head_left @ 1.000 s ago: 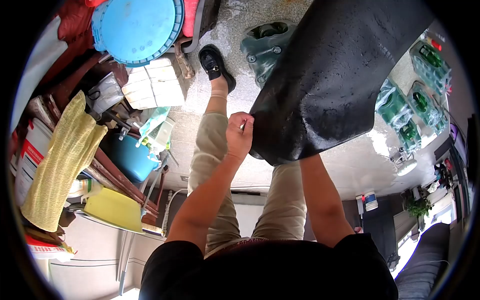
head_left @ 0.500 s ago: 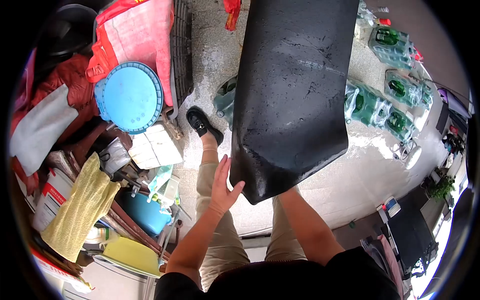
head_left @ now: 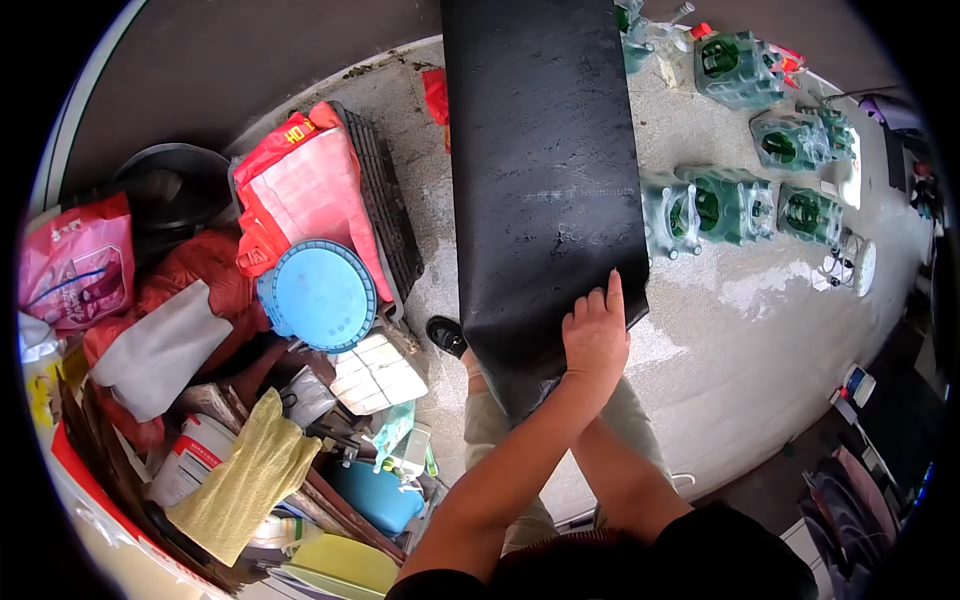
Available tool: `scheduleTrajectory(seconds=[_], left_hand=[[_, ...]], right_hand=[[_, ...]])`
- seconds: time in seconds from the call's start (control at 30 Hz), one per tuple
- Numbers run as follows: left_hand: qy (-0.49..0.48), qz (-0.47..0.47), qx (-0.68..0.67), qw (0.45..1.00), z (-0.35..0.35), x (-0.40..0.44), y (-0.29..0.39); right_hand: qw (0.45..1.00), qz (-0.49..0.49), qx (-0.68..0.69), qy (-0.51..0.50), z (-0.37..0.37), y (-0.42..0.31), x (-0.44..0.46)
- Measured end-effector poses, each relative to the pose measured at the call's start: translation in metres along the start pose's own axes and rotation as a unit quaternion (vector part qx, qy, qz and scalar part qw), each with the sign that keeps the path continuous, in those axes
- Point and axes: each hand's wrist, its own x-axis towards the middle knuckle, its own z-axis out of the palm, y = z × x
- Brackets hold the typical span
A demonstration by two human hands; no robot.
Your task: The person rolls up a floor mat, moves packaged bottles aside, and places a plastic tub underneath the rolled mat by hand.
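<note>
A long black object with a smooth, scuffed surface, like thick plastic or rubber, and a faint line of print stretches from the top edge down to my legs. On its near end rests my left hand, index finger stretched out along the surface and the other fingers partly bent. My left forearm crosses over the right one. The right hand is hidden under or behind the near end of the black object; only its forearm shows, so its fingers cannot be seen.
Wrapped packs of green bottles stand on the floor at right. On the left are a blue lid, a dark crate, a pink bag, a yellow cloth, a white bundle and a blue bucket.
My left hand has moved from beside the black object's left edge onto its top, crossing over my right forearm. The view has shifted, and the black object now stands more upright in it.
</note>
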Motion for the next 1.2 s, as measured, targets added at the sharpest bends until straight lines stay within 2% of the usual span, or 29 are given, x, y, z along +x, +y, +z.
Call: scheduleTrajectory(seconds=[0.07, 0.13, 0.17, 0.23, 0.3, 0.4, 0.5, 0.53, 0.63, 0.7, 0.77, 0.83, 0.87, 0.9, 0.97, 1.03, 1.13, 1.2], left_hand=[[0.016, 0.007, -0.013, 1.000, -0.002, -0.005, -0.014], [0.158, 0.042, -0.188, 0.969, -0.020, -0.018, -0.032], [0.219, 0.021, -0.252, 0.943, -0.031, -0.024, -0.038], [0.252, 0.032, -0.293, 0.922, -0.055, -0.040, -0.064], [0.284, 0.046, -0.314, 0.905, -0.063, -0.057, -0.095], [0.312, -0.057, -0.415, 0.853, -0.077, -0.080, -0.137], [0.323, -0.102, -0.510, 0.790, -0.088, -0.095, -0.169], [0.314, -0.108, -0.547, 0.768, -0.092, -0.100, -0.173], [0.306, -0.090, -0.566, 0.760, -0.105, -0.115, -0.177], [0.324, -0.127, -0.650, 0.675, -0.096, -0.126, -0.199], [0.380, -0.147, -0.695, 0.592, -0.106, -0.126, -0.222], [0.392, -0.170, -0.720, 0.547, -0.125, -0.125, -0.249], [0.372, -0.176, -0.746, 0.524, -0.110, -0.131, -0.286], [0.364, -0.181, -0.758, 0.511, -0.117, -0.130, -0.293], [0.370, -0.175, -0.752, 0.516, -0.114, -0.130, -0.295], [0.386, -0.146, -0.727, 0.549, -0.122, -0.117, -0.258], [0.406, -0.167, -0.705, 0.557, -0.119, -0.101, -0.210], [0.375, -0.179, -0.664, 0.622, -0.116, -0.090, -0.185]], right_hand=[[1.000, -0.001, -0.014, 0.011, 0.001, -0.001, -0.002], [0.999, -0.001, -0.035, 0.022, 0.002, -0.003, -0.002], [0.999, 0.001, -0.046, 0.028, 0.002, -0.003, -0.002], [0.996, 0.012, -0.076, 0.041, 0.000, -0.005, 0.002], [0.991, 0.034, -0.120, 0.057, -0.001, -0.015, 0.009], [0.985, 0.042, -0.151, 0.066, -0.006, -0.036, 0.004], [0.985, 0.035, -0.145, 0.083, -0.001, -0.051, -0.003], [0.983, 0.046, -0.162, 0.070, -0.001, -0.055, -0.002], [0.982, 0.077, -0.173, 0.012, -0.010, -0.053, 0.004], [0.976, 0.101, -0.192, 0.000, -0.011, -0.053, 0.005], [0.976, 0.108, -0.186, -0.015, -0.013, -0.071, 0.001], [0.961, 0.113, -0.250, 0.023, -0.007, -0.072, -0.005], [0.963, 0.112, -0.246, 0.021, -0.004, -0.068, -0.002], [0.962, 0.114, -0.249, 0.017, -0.007, -0.066, 0.000], [0.965, 0.103, -0.242, 0.001, -0.011, -0.066, 0.007], [0.968, 0.097, -0.227, -0.044, -0.020, -0.055, 0.018], [0.990, 0.063, -0.094, -0.088, -0.023, -0.049, 0.025], [0.992, 0.039, 0.002, -0.123, -0.030, -0.044, 0.037]])
